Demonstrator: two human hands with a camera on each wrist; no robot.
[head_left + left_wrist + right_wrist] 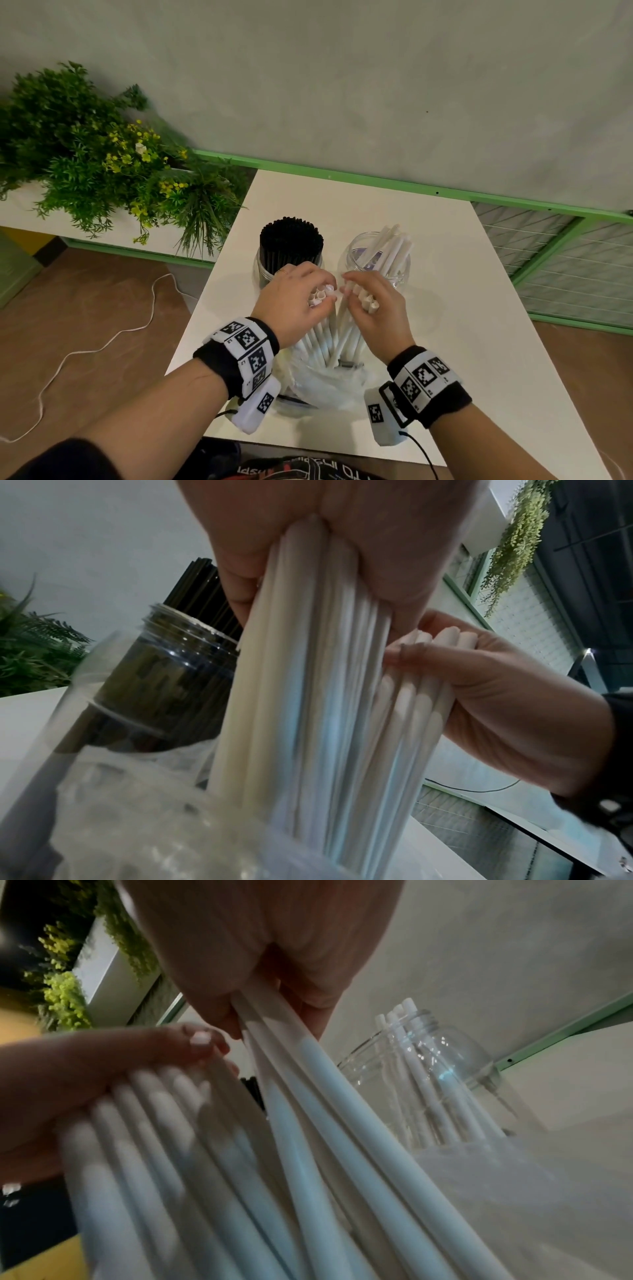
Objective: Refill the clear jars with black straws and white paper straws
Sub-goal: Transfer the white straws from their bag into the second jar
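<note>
Two clear jars stand on the white table [428,240]. The left jar [265,270] is packed with black straws [291,240]; the right jar [399,270] holds several white paper straws [390,246]. In front of them my left hand [294,301] grips a bundle of white paper straws [318,296] near their tops, and my right hand [373,308] grips a second bundle [368,301]. Both bundles [308,696] run down into a clear plastic bag [318,383] at the table's near edge. The right wrist view shows the right hand's straws [325,1096] and the jar [428,1069] behind.
A planter of green plants with yellow flowers [102,164] sits left of the table. A green rail [376,183] and wire-mesh panels [565,257] run behind and to the right. A white cable [102,342] lies on the brown floor at left.
</note>
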